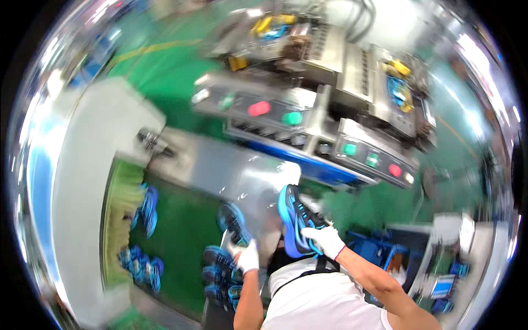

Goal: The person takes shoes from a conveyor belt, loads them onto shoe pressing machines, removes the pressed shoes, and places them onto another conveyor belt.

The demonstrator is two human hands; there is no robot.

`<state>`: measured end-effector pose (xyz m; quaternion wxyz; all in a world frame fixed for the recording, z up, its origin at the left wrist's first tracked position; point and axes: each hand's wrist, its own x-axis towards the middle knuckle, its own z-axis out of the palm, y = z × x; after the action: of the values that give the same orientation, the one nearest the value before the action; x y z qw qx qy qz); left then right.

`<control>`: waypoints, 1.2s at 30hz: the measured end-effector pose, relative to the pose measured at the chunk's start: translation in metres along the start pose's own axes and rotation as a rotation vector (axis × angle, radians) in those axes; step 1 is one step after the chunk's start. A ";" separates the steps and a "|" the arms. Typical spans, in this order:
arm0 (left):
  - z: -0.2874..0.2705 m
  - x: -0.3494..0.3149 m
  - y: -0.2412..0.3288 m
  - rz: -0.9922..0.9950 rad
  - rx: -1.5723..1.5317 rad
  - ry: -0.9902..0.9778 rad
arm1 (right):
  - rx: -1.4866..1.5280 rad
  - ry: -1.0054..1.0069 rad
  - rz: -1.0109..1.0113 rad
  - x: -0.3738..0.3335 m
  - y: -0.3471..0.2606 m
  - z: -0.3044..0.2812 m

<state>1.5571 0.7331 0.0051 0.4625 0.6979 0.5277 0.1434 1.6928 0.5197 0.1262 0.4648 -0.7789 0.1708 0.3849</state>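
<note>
My right hand (324,240), in a white glove, grips a black and blue sports shoe (294,223) by one end. Its thick sole, bright blue running into violet, faces left. Lower and to the left, my gloved left hand (246,257) is closed on a second blue and black shoe (232,218) at its near end. Just below that shoe, several similar shoes (216,269) are stacked close to my left forearm. Motion blur smears the finer detail of both held shoes.
Ahead stands a metal machine (335,71) with two stations and sloping control panels (258,104) with red and green buttons. A grey metal table (220,170) lies before it. Several shoes (147,212) sit in a pale housing (82,181) at left. Blue crates (368,250) stand at right.
</note>
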 end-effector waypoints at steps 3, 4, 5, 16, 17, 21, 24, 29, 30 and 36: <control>-0.002 0.011 -0.031 0.050 0.039 -0.074 | 0.214 0.024 0.011 -0.033 0.046 -0.058; -0.009 0.032 -0.042 -0.133 0.082 -0.137 | 0.221 0.030 0.009 -0.034 0.057 -0.068; -0.004 0.035 -0.038 -0.102 0.156 -0.163 | 0.355 0.089 -0.060 -0.029 0.079 -0.070; 0.148 -0.243 0.210 1.181 0.288 -0.993 | 0.763 0.576 -0.204 -0.176 0.195 -0.219; 0.166 -0.265 0.224 1.013 0.441 -1.145 | 0.553 0.619 -0.135 -0.195 0.221 -0.237; 0.210 -0.381 0.288 1.021 0.685 -1.463 | 1.252 1.253 -0.060 -0.257 0.245 -0.271; 0.245 -0.461 0.304 1.317 0.813 -1.530 | 1.207 1.749 0.010 -0.306 0.256 -0.292; 0.309 -0.608 0.278 1.620 0.335 -1.775 | 0.665 1.837 0.496 -0.296 0.348 -0.325; 0.325 -0.625 0.267 1.702 0.287 -1.731 | 0.641 1.790 0.577 -0.298 0.357 -0.346; 0.336 -0.673 0.263 1.438 0.266 -1.906 | 0.398 1.822 0.701 -0.294 0.392 -0.401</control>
<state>1.6763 -0.0219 0.2305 0.4054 0.7005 -0.5263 -0.2608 1.4353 -0.0505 0.2262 0.1383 -0.5903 0.7443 -0.2802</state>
